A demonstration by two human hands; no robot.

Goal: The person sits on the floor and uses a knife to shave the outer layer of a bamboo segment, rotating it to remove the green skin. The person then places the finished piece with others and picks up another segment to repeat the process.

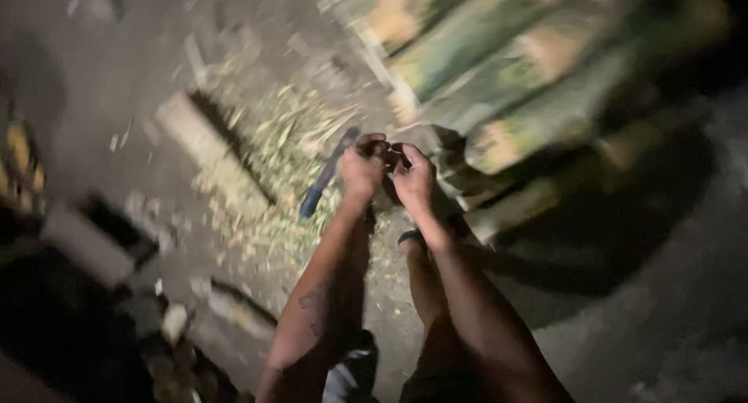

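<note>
curling together above a long dark blade [327, 173], left hand [360, 172] and right hand [413, 181] touch, fingers bent; what they grip, blurred, cannot tell. beside the blade: split green bamboo [499, 68], pale chips [273, 177], dusty ground [670, 294].

I saw a stack of split green bamboo lengths [506, 68] top right, blurred. Pale wooden block [204, 150] lay on the grey dirt floor [670, 309], with a scatter of yellowish bamboo shavings [288, 150] beside it. Blue-handled blade [327, 175] lay on the shavings.
</note>
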